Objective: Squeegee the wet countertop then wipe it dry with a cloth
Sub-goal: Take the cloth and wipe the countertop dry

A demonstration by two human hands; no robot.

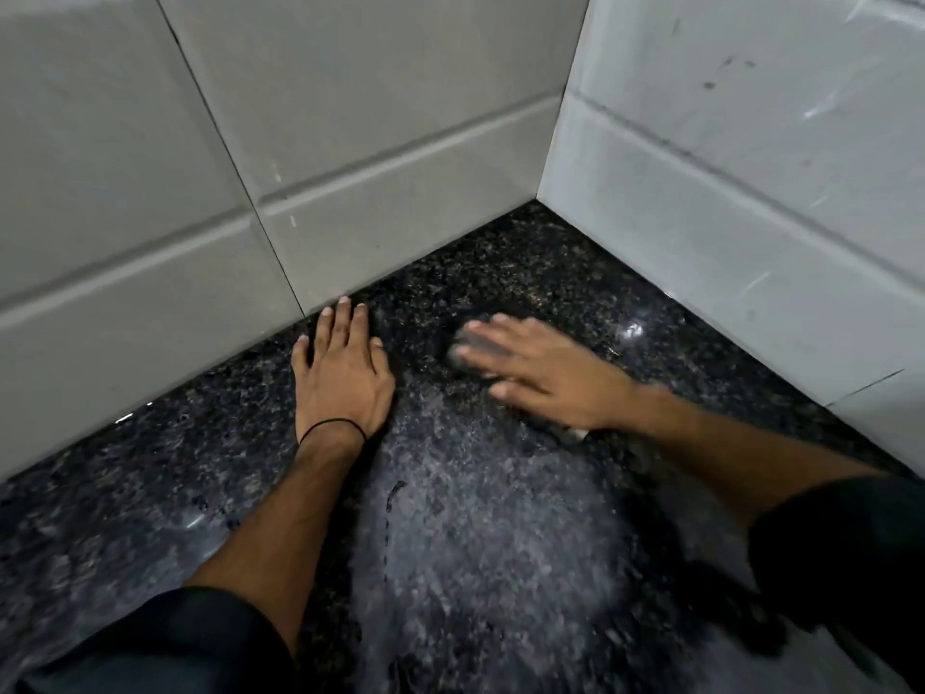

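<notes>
Dark speckled countertop (pixel 475 543) fills the corner between 2 pale tiled walls (pixel 150 142), with a hazy pale patch and droplets down its middle. No legible writing anywhere. Left hand (pixel 340 378) lies flat, fingers spread, tips near the wall base; thin black band (pixel 333 425) at the wrist. Right hand (pixel 540 373), blurred, fingers extended, presses flat on a dark cloth (pixel 458 353) near the corner.

The motion-blurred right hand (pixel 540 373) hides nearly all of a grey cloth (pixel 458 349) beneath it; both dark sleeves run off the bottom edge.
</notes>
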